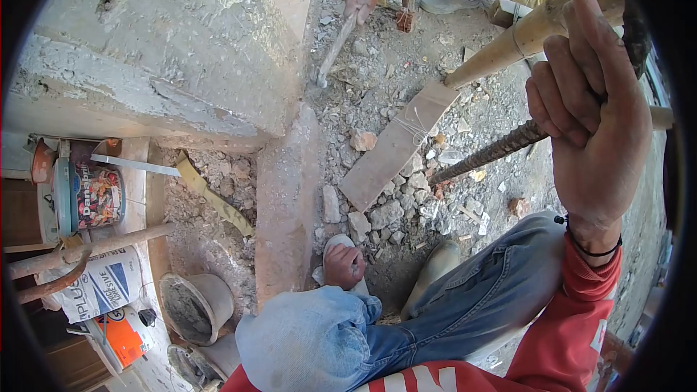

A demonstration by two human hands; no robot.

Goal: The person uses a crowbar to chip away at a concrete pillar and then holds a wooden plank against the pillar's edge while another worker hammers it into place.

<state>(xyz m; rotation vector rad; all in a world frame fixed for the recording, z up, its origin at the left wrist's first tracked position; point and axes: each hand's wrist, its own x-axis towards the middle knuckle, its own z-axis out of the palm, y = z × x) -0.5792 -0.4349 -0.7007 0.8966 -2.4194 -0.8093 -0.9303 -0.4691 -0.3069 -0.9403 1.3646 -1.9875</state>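
My right hand [595, 116] is raised at the right, its index finger stretched out and the other fingers loosely curled, with nothing visible in it. Behind it run a bamboo pole [534, 29] and a rusty ribbed steel bar [494, 151]. My left hand [343, 265] is low in the middle, beside my bent knee and over my shoe [337, 241]. Its fingers are closed, and whatever they may hold is hidden. Between the hands a flat board [396, 149] with a loop of thin wire [417, 127] slants across broken rubble [385, 214].
Across from me, another person's hand [361, 4] grips a stick-like tool [336, 52] against the rubble. A concrete block [167, 43] fills the upper left. Below it are a printed paint bucket [98, 192], an adhesive bag [98, 283] and a mortar bucket [218, 297].
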